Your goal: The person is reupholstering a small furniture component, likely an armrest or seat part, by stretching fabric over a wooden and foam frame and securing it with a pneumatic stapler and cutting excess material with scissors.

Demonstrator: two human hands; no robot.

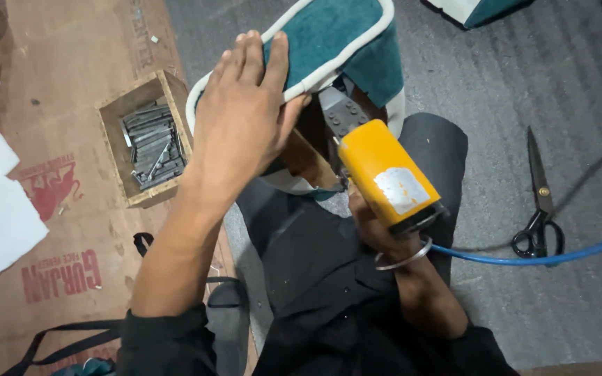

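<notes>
Firmly: left hand (242, 115) flat on teal cushion (329, 35), right grip (374, 233) around yellow stapler (384, 174).

— What am I seeing on the head feed?

— The left hand (242, 115) is lying flat, fingers together, on a teal cushioned piece (336, 35) with white piping, which is resting over the lap. The right hand (377, 233) is gripping a yellow pneumatic stapler (388, 174), its nose pressing up under the piece; a blue hose (524, 259) is trailing off to the side.

— And around them?

— A small wooden box (116, 150) of staple strips (153, 145) is sitting on the brown board by the left forearm. Black scissors (539, 202) are lying on the grey floor, well apart. I'm probably seeing a bare wooden frame under the fabric, but it's shadowed.
</notes>
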